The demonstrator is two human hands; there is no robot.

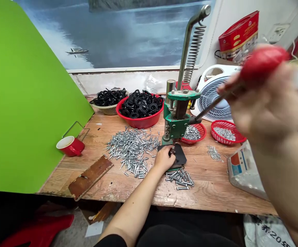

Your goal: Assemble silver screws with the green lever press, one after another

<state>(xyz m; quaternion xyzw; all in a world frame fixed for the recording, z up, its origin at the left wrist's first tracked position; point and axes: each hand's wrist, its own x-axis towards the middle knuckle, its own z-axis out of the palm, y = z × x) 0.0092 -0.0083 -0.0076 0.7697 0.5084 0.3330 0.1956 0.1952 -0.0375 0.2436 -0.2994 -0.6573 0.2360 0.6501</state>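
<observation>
A green hand press (178,127) with a coil spring stands on the wooden bench. My right hand (270,99), blurred by motion, is closed around the red knob of the press lever (213,104), raised at the right. At the press's dark base plate (181,156), the fingertips of my left hand (165,158) pinch a small metal part (173,149) under the ram; its exact shape is mostly hidden. Left of the press spreads a large pile of silver bolts (132,147). In front of the base lies a smaller heap of eye-ended bolts (181,178).
Behind stand a red bowl (141,122) and a tan basket (110,110) of black rings. Red baskets of small metal parts (225,134) and a white fan (210,91) are right. A red mug (70,145), a wooden board (90,176) and a clear plastic container (247,171) flank the work area.
</observation>
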